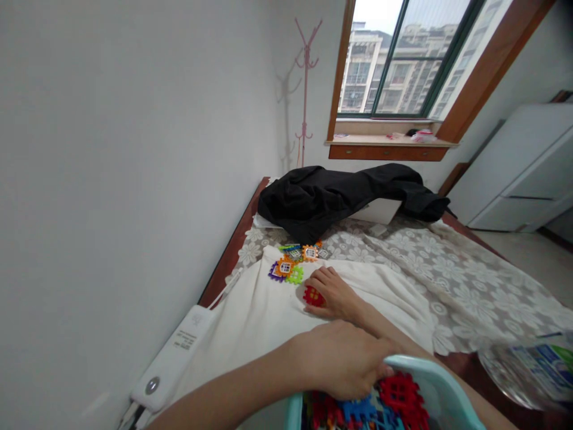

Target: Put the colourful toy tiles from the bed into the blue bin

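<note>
My right hand [335, 292] reaches out over a white cloth [242, 334], its fingers curved around a red window-shaped plastic building piece [314, 296]. Just beyond it lie an orange piece [285, 267], a green piece [295, 275] and several other interlocking pieces in a loose group. Closer to me, my left hand [342, 358] is closed on the far rim of a light blue plastic bin [441, 382], with a fingertip inside the rim. Red pieces [403, 394] and blue pieces [358, 409] fill the bin, partly hidden by that hand.
A black garment [331, 191] drapes over a white box [380, 210] at the bed's far end. Along the left wall runs a white power strip [172, 358]. A clear plastic container [528, 367] stands at right. Floral bedding [483, 280] covers the bed.
</note>
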`<state>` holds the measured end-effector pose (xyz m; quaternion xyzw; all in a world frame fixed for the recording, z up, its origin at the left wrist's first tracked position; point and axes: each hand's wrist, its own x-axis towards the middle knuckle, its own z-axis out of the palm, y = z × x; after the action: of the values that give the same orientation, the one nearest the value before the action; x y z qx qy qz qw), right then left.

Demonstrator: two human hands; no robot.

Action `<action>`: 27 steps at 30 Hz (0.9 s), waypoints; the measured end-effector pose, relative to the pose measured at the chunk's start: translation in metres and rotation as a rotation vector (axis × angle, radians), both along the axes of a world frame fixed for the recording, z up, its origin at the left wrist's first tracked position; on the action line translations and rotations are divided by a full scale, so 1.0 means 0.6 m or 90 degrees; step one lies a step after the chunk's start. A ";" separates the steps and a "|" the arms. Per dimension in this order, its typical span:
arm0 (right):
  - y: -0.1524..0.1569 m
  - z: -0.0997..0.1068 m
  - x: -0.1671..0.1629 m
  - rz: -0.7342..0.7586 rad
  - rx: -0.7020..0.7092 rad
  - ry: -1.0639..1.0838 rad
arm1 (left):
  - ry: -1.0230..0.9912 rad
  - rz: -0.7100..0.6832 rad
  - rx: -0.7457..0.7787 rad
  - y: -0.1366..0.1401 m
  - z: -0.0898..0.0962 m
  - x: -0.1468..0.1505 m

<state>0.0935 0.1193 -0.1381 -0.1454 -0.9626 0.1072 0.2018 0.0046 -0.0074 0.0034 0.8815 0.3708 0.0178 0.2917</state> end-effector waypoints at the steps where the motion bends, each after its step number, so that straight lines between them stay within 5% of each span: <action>1: 0.000 -0.004 0.000 0.009 -0.009 0.012 | -0.003 0.001 -0.003 0.000 0.001 0.000; 6: 0.004 -0.025 0.004 -0.016 -0.056 0.103 | -0.005 0.006 -0.014 0.001 0.000 -0.001; 14: 0.012 -0.005 0.009 -0.242 0.018 0.039 | -0.006 0.008 -0.024 0.001 -0.003 -0.002; 27: 0.011 0.000 0.009 -0.144 0.016 -0.031 | -0.007 -0.007 -0.005 0.002 -0.006 -0.001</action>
<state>0.0991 0.1257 -0.1381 -0.2533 -0.9459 0.0679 0.1914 0.0041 -0.0063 -0.0005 0.8824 0.3641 0.0196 0.2973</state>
